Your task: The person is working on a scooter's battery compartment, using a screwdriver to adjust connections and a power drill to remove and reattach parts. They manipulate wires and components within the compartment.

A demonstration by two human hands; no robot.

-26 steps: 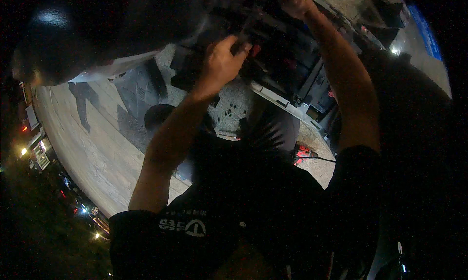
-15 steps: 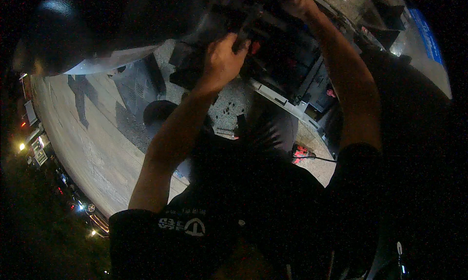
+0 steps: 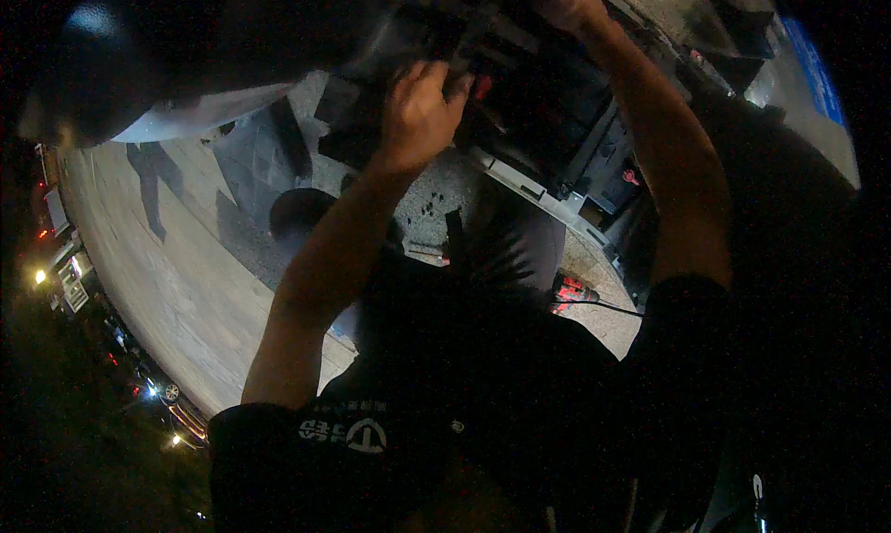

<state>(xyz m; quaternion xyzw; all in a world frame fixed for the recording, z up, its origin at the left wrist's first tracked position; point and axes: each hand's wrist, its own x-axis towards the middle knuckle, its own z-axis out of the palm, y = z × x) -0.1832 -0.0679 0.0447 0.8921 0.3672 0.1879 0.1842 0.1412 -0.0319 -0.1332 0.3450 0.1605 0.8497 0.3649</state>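
My left hand (image 3: 418,120) is raised at the top centre, its fingers curled at a dark part of a car's underside or body; what they hold is hard to make out. A small red piece (image 3: 482,88) shows just right of its thumb. My right hand (image 3: 566,4) reaches higher and further right into the dark area at the top edge, its fingers bent and mostly lost in shadow. Below both hands runs a pale rail (image 3: 524,185) with dark trim beside it. A large dark glossy panel (image 3: 121,59) fills the upper left.
A red and black power tool (image 3: 571,293) with a cable lies on the speckled ground at centre right. Dark pieces (image 3: 269,143) lie on the pavement (image 3: 176,282). A blue strip (image 3: 807,64) is at the upper right. Cars (image 3: 176,403) and lights show at the far left.
My left hand has moved slightly up and left, with its fingers shifting a little. My right hand has barely moved; the view has shifted slightly.
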